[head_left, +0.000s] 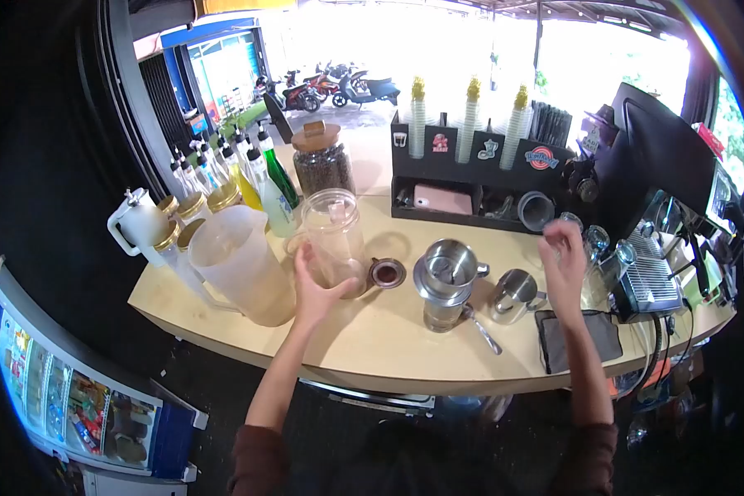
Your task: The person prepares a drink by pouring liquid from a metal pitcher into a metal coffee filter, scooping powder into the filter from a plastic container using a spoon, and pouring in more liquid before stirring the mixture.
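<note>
My left hand is around the lower part of a clear plastic pitcher, fingers on its left side and thumb across the front. The pitcher stands on the wooden counter. Just right of it is a small brown-rimmed round dish with dark contents. My right hand is raised over the counter's right side, its fingers loosely bent and nothing visible in them. Between my hands, a metal drip coffee filter sits on a glass, beside a spoon and a metal cup.
A large frosted jug and several syrup bottles crowd the left. Behind stands a coffee bean jar. A black organizer holds stacked cups and a phone. Glasses, a dark cloth and an espresso machine occupy the right.
</note>
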Tool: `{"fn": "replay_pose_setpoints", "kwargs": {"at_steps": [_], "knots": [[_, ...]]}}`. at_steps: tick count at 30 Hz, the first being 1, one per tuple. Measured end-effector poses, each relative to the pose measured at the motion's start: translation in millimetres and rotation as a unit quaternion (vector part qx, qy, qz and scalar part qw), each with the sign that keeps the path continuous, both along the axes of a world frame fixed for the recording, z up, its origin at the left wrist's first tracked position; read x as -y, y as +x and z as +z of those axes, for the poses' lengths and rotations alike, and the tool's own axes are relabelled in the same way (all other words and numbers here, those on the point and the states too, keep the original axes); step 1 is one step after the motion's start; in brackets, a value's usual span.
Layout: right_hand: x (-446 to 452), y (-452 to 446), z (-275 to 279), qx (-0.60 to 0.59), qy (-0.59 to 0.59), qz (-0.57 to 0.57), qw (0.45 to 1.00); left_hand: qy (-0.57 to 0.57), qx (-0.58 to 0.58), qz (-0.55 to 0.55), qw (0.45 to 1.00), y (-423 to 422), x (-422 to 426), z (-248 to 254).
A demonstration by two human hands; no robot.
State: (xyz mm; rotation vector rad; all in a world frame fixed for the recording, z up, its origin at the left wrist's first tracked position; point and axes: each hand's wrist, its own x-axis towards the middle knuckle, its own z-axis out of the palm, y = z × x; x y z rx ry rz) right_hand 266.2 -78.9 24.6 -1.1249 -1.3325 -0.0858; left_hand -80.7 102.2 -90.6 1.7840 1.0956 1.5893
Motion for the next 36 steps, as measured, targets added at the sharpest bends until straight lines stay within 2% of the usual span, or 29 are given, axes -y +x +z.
{"fn": "replay_pose_setpoints", "kwargs": {"at_steps": [2,4,6,10,11,13,15,17,19,21,22,23,25,27,29,30,32,34,36], "knots": [[-12,-37,31,0.113,-0.043,0.027,0.992,-0.058,-0.005,-0.076,0.995,4,-15,-27],[-27,-74,47,0.153,-0.073,0.1,0.98,-0.104,0.009,-0.122,0.987,6,-14,-18],[-41,-102,59,0.189,-0.094,0.126,0.969,-0.147,0.023,-0.167,0.975,6,-13,-10],[-70,-145,75,0.231,-0.121,0.183,0.948,-0.067,-0.035,-0.152,0.986,-9,-25,-3],[-78,-153,77,0.227,-0.118,0.179,0.95,-0.033,-0.059,-0.163,0.984,-12,-30,-2],[-93,-165,77,0.252,-0.201,0.158,0.933,-0.008,-0.087,-0.163,0.983,-18,-35,-12],[-110,-170,69,0.261,-0.196,0.173,0.929,0.017,-0.108,-0.16,0.981,-19,-38,-18],[-127,-175,61,0.298,-0.326,0.163,0.882,-0.019,-0.062,-0.192,0.979,-18,-37,-21],[-148,-177,56,0.321,-0.355,0.173,0.861,-0.025,-0.052,-0.207,0.977,-18,-32,-18],[-168,-179,49,0.305,-0.512,0.153,0.789,-0.016,-0.059,-0.212,0.975,-19,-28,-10],[-177,-179,40,0.234,-0.56,0.179,0.775,-0.001,-0.088,-0.198,0.976,-20,-25,-5],[-188,-176,27,0.234,-0.558,0.179,0.776,0.004,-0.099,-0.194,0.976,-20,-25,-4],[-202,-170,7,0.408,-0.482,0.311,0.71,0.012,-0.122,-0.186,0.975,-22,-24,-2],[-213,-168,-16,0.405,-0.526,0.306,0.683,0.036,-0.13,-0.191,0.972,-23,-24,-2],[-247,-146,-76,0.572,-0.372,0.329,0.653,0.033,-0.126,-0.196,0.972,-24,-23,-3],[-246,-147,-77,0.572,-0.373,0.331,0.651,0.033,-0.122,-0.201,0.971,-24,-24,-3],[-245,-149,-77,0.741,-0.322,0.22,0.547,0.034,-0.128,-0.199,0.971,-24,-25,-3],[-237,-158,-66,0.87,-0.249,0.097,0.415,0.035,-0.134,-0.198,0.97,-24,-26,-2],[-222,-167,-42,0.916,-0.207,0.034,0.341,0.03,-0.138,-0.2,0.97,-24,-25,0]]}}
